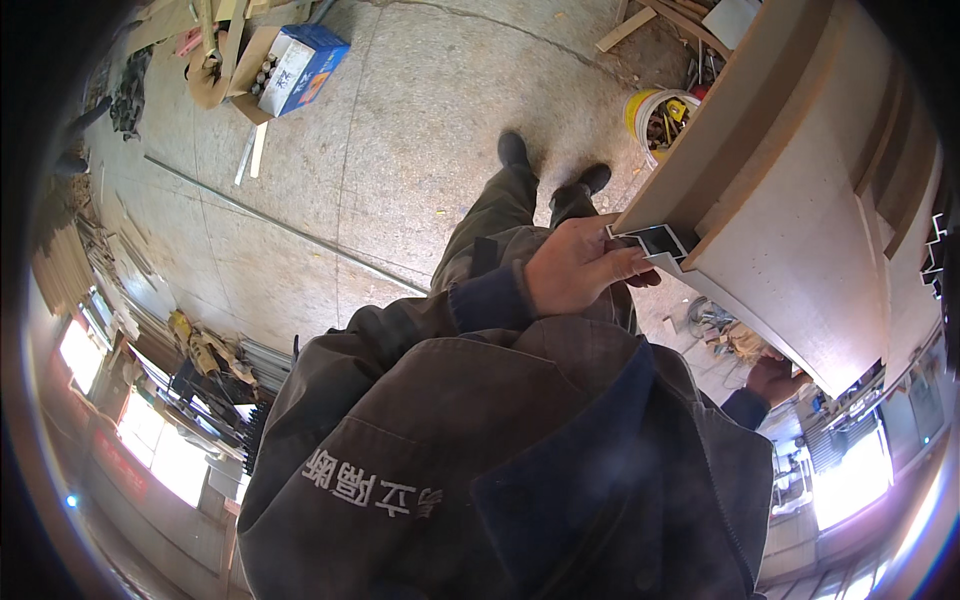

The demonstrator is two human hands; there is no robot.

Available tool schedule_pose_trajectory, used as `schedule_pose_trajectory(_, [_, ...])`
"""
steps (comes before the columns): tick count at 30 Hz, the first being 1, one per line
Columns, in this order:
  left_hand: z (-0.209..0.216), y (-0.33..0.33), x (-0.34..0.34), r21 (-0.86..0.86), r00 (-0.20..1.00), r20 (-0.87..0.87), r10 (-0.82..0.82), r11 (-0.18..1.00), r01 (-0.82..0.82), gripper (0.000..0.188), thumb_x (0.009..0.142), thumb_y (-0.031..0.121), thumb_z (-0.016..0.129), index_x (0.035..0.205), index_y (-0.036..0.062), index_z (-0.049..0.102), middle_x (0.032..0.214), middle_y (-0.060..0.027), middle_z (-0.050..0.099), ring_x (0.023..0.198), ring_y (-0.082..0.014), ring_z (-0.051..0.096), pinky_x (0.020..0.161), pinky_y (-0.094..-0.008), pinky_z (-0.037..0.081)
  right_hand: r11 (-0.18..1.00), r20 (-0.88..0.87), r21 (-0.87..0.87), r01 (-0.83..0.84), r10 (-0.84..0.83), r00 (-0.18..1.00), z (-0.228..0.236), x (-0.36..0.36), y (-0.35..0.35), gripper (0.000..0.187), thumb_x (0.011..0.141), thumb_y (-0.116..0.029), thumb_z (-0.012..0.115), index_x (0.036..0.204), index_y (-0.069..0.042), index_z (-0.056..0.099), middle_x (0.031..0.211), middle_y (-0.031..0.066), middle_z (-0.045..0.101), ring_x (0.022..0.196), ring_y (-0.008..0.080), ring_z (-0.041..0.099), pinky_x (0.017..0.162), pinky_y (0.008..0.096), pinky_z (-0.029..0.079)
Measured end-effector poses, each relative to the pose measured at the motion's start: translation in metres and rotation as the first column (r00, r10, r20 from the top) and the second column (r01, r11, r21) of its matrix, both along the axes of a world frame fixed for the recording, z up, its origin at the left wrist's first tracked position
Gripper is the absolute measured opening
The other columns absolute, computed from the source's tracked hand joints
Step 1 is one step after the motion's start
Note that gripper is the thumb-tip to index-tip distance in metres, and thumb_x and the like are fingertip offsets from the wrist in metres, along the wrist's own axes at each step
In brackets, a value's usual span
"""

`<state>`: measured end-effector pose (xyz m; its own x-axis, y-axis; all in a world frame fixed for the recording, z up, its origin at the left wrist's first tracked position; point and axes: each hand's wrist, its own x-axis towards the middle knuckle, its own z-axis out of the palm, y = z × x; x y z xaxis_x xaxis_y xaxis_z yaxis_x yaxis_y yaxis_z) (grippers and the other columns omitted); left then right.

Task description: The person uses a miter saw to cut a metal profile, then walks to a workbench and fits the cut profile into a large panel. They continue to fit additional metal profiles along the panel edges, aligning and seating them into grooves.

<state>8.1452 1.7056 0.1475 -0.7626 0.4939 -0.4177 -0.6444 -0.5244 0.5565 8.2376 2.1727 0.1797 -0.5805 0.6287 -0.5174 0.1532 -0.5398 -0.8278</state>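
Note:
A long, pale metal profile point(790, 240) with stepped ridges extends from in front of me toward the upper right. Its near end shows a rectangular hollow section and a thin, angled lip. My left hand point(580, 265) is closed on the hollow corner, thumb on top and the other fingers partly hidden below. At the far end of the lip, my right hand point(775, 380) is closed around the edge, with some fingers hidden behind it. Both sleeves are dark, and the profile is held in front of my body at about waist height.
A yellow-and-white bucket point(636, 118) of tools stands on the concrete floor beside the profile. A blue-and-white open carton point(300, 75) sits at the upper left. One thin metal bar point(285, 225) lies across the floor. Stacked strips point(62, 265) line the left side, and zigzag profile ends point(934, 258) show far right.

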Motion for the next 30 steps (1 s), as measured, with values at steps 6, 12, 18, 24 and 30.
schedule_pose_trajectory(6, [-0.001,-0.002,-0.001,-0.029,0.998,-0.063,-0.026,0.999,0.024,0.034,0.100,0.013,0.056,0.128,-0.0042,0.050,0.116,-0.0106,0.064,0.103,-0.0149,0.064,0.091,-0.0293,0.053,0.967,0.138,0.172,0.190,-0.215,0.967,0.006,-0.023,-0.033,0.055,0.092,-0.060,0.053,0.112,-0.010,0.062,0.098,0.0100,0.068,0.072,0.0213,0.060,0.062,0.0331,0.048])
schedule_pose_trajectory(12, [-0.001,0.000,0.001,-0.061,0.997,-0.073,-0.024,0.998,0.019,0.033,0.100,0.014,0.056,0.127,-0.0029,0.051,0.112,-0.0088,0.065,0.101,-0.0130,0.063,0.088,-0.0278,0.052,0.967,0.180,0.197,0.160,-0.196,0.964,-0.003,-0.008,-0.006,0.065,0.091,-0.068,0.047,0.104,-0.007,0.065,0.081,0.0108,0.068,0.064,0.0223,0.058,0.062,0.0347,0.048])
schedule_pose_trajectory(18, [0.002,-0.005,-0.003,-0.100,0.993,-0.089,-0.078,0.993,0.069,0.032,0.100,0.015,0.057,0.127,-0.0020,0.052,0.110,-0.0075,0.065,0.100,-0.0120,0.062,0.087,-0.0270,0.051,0.976,0.221,0.182,0.118,-0.158,0.962,-0.010,0.007,0.018,0.069,0.093,-0.067,0.043,0.123,-0.007,0.056,0.115,0.0101,0.061,0.101,0.0248,0.056,0.089,0.0390,0.045])
schedule_pose_trajectory(24, [-0.003,-0.003,-0.002,-0.141,0.983,-0.171,-0.064,0.989,0.039,0.033,0.100,0.015,0.056,0.128,-0.0010,0.052,0.110,-0.0073,0.065,0.100,-0.0116,0.062,0.088,-0.0273,0.051,0.999,0.096,0.015,0.043,-0.045,0.994,-0.009,-0.006,0.005,0.066,0.093,-0.067,0.041,0.116,-0.009,0.062,0.104,0.0098,0.066,0.086,0.0254,0.061,0.075,0.0372,0.049])
schedule_pose_trajectory(30, [-0.001,-0.006,-0.005,-0.178,0.978,-0.183,-0.099,0.982,0.066,0.033,0.100,0.018,0.057,0.127,-0.0003,0.052,0.107,-0.0071,0.066,0.098,-0.0127,0.063,0.087,-0.0274,0.051,0.967,0.146,0.196,0.161,-0.191,0.971,0.001,-0.012,-0.019,0.061,0.095,-0.061,0.046,0.122,-0.009,0.062,0.116,0.0116,0.068,0.098,0.0277,0.066,0.085,0.0403,0.054])
